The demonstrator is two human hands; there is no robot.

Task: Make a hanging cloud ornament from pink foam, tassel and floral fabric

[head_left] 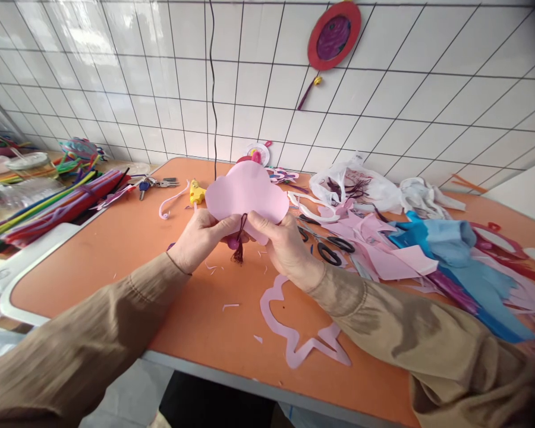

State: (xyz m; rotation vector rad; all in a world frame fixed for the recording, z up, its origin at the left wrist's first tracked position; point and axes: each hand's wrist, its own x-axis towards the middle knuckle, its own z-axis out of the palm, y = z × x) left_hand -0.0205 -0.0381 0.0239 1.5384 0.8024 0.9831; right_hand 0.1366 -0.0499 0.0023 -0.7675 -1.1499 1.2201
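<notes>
Both hands hold a pink cloud-shaped paper cutout (pixel 247 196) above the orange table (pixel 116 261). My left hand (pixel 200 241) pinches its lower left edge. My right hand (pixel 285 246) pinches its lower right edge. Between the thumbs hangs a dark maroon tassel (pixel 239 241) with a pink bead, against the cutout's bottom edge. A pink paper offcut outline (pixel 294 333) lies on the table just below my right wrist.
Black-handled scissors (pixel 327 246) lie right of my right hand. A heap of pink and blue paper scraps (pixel 446 255) and a plastic bag (pixel 352 184) fill the right side. A yellow glue gun (pixel 197 193), keys (pixel 154 184) and pipe cleaners (pixel 49 205) sit left. A red round ornament (pixel 334 35) hangs on the tiled wall.
</notes>
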